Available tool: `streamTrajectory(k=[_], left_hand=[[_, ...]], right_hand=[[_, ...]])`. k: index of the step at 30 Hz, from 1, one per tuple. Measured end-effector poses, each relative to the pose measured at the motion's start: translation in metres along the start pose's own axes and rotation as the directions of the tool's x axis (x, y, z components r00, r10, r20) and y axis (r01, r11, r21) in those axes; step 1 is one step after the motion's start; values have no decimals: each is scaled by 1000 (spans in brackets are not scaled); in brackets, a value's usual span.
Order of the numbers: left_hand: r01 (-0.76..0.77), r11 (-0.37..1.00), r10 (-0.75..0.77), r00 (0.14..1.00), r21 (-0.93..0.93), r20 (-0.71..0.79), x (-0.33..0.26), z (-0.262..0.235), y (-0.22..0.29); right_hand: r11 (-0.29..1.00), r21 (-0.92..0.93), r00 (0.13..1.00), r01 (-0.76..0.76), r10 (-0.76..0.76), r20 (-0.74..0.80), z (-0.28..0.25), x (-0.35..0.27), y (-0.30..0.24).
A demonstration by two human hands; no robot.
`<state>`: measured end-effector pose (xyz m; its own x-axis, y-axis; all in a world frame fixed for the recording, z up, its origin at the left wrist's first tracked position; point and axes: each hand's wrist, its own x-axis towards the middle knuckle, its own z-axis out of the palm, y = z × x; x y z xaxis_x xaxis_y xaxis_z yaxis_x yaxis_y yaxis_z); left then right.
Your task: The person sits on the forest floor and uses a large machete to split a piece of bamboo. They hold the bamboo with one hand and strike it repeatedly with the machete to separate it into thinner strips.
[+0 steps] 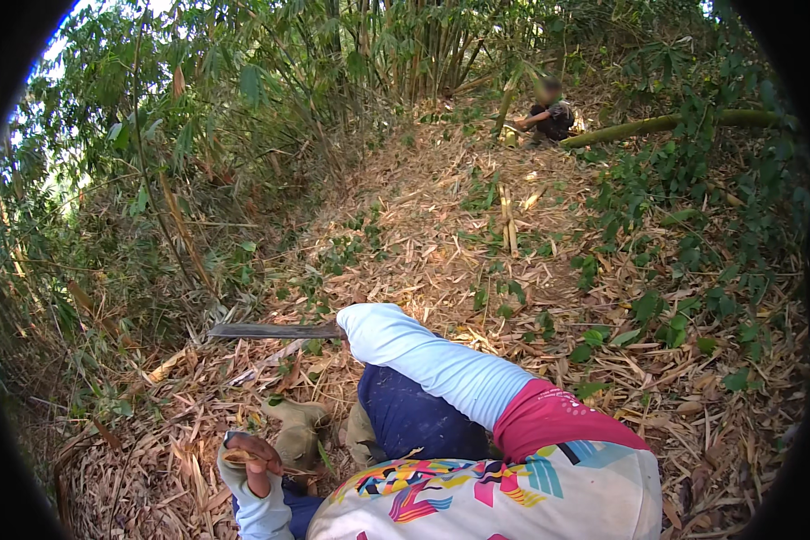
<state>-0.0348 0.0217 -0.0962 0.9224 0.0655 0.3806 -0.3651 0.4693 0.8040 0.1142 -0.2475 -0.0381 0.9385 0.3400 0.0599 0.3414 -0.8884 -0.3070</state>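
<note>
My right arm reaches across my bent knee, its light blue sleeve covering most of my right hand (341, 328). That hand is closed round the handle end of a machete. The machete's long dark blade (265, 331) points left, almost level, above the dry leaf litter. At the lower left, my left hand (259, 453) has its fingers curled round a short tan piece (238, 457) that looks like bamboo or wood. This piece is partly covered by the fingers. Between the hands are my olive boots (297, 434), standing among the leaves.
Dry bamboo leaves cover the slope (405, 243). Dense bamboo stems (414, 54) rise behind, with green vines (693, 234) on the right. Up the slope, another person (551, 112) crouches beside a thick green bamboo pole (666, 126). Split stalks (508, 220) lie mid-slope.
</note>
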Motion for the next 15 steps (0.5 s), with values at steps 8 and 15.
streamTrajectory(k=[8,15], left_hand=[[32,999,-33,999,-37,-24,3,-3,4],[29,997,-32,998,-68,-44,0,-10,-1]], right_hand=[[982,99,933,-161,119,339,-9,18,3],[996,26,973,-82,74,220,-12,8,-4]])
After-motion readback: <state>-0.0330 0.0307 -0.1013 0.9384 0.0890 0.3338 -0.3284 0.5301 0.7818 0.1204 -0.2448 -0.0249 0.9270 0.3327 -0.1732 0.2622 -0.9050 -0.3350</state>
